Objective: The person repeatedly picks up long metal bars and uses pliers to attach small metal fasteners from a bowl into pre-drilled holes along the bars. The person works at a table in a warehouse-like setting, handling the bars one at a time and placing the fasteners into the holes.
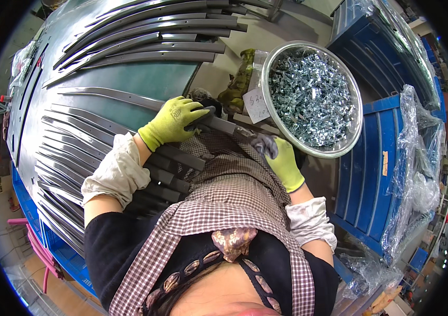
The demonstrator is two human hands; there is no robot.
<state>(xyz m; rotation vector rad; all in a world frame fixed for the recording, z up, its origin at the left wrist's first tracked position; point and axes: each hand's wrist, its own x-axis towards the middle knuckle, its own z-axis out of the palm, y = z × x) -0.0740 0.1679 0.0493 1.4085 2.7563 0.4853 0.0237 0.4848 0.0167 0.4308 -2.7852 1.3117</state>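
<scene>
A long dark trim strip (113,95) runs from the table to the front of my checked apron. My left hand (174,124), in a yellow-green glove with dark fingertips, is closed around it near its right end. At that end, my right hand (283,162) in a matching glove has its fingers pinched together. Something small and metallic seems to be at those fingertips, but its kind is too small to make out. To the right of the strip's end stands a large round tub (358,113), filled with small shiny metal clips (313,95).
Similar dark strips (145,55) lie in a row at the table's far side, and more strips (71,152) lie nearer on the left. Blue metal bins (366,174) with clear plastic wrap (416,174) stand at right. A handwritten paper (255,105) lies beside the tub.
</scene>
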